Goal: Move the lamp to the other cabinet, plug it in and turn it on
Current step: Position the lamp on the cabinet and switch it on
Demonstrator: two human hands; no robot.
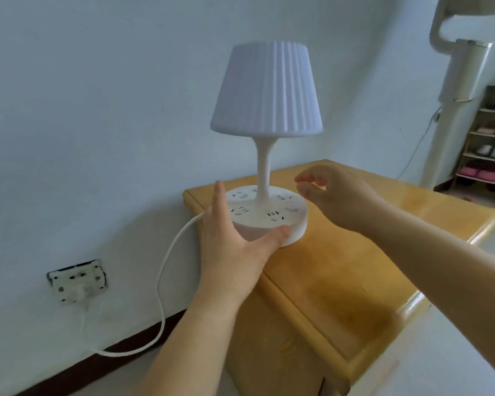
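A white lamp (265, 90) with a pleated shade stands upright on the near-left corner of a yellow wooden cabinet (355, 275). Its round base (272, 221) carries several sockets and a small round button (292, 208). My left hand (235, 241) cups the base's left and front side, thumb against the front wall. My right hand (335, 192) hovers just right of the base, fingers curled and apart, touching nothing. The lamp's white cord (162, 281) loops down to a plug (82, 292) seated in a wall socket plate (76, 281). The shade does not look lit.
The pale wall runs close behind the lamp, with a dark skirting board at the floor. A shoe rack (489, 144) and a tall white appliance (457, 110) stand at the far right. The cabinet top stretches right of the lamp.
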